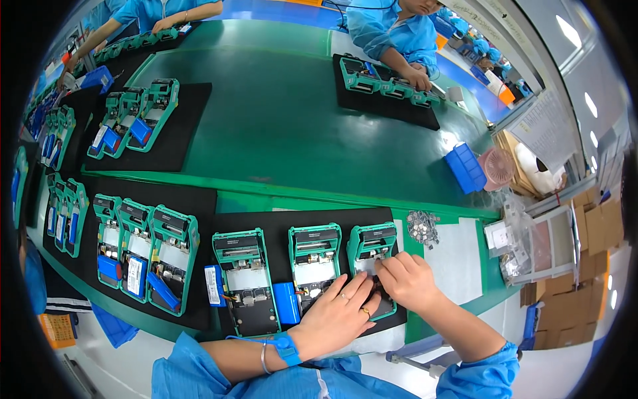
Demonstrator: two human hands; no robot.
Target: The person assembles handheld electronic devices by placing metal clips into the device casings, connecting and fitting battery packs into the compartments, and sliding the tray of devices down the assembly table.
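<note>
Both my hands are at the rightmost of three green-framed device housings (372,241) on a black mat. My left hand (339,312) lies across its lower part with the fingers stretched out. Pressed together over the housing's right side are the fingers of my right hand (407,282); whatever they pinch is hidden. The middle housing (315,243), with a blue battery pack (286,302) beside it, is partly behind my left hand. At the left, another open housing (244,279) shows a black board, with a blue battery pack (213,286) next to it.
Small metallic parts lie in a pile (423,227) right of the mat, near a white sheet (455,259). More housings (136,246) stand on a mat to the left. Across the green table (286,133), a co-worker (392,40) handles housings. A blue bin (465,167) and pink basket (496,166) sit right.
</note>
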